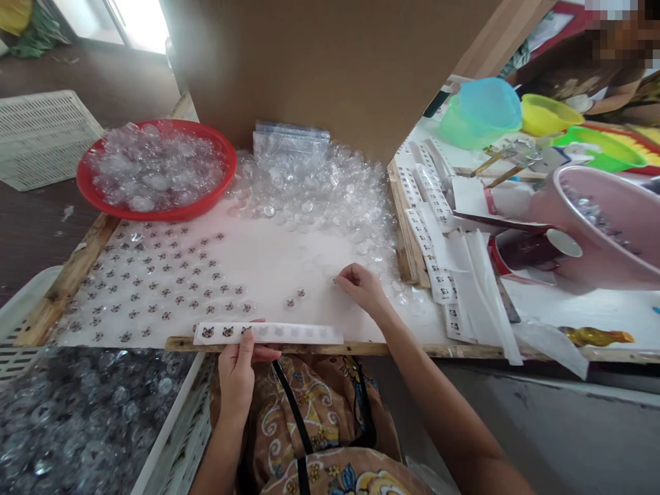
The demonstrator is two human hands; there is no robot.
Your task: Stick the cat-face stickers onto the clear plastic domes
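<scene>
1. The left hand (238,364) is raised at the near edge of the tabletop (258,254), its forearm coming up from below; its fingers grasp a sticker strip (299,335), thumb on top and the others beneath.
2. The sticker strip lies crosswise along the near wooden edge (361,348), dark cat faces showing at its left end and paler marks farther right.
3. The right hand (361,285) reaches forward over the tabletop, forearm slanting in from the lower right, thumb and forefinger brought together at the tips; whether they pinch anything cannot be told.
4. Two cat-face pieces (295,298) lie between the hands, while many clear discs with cat faces (180,280) spread across the left side.
5. A red basin (155,214) at the far left holds a heap of clear plastic pieces.
6. A loose clear heap (320,182) lies to its right, before a brown panel (309,62).
7. Below left, a white crate (168,419) is filled with similar clear pieces.
8. At the right, a pink bowl (613,265) contains small clear pieces; beyond it stand a yellow bowl (551,113) and a bright green bowl (603,148).
</scene>
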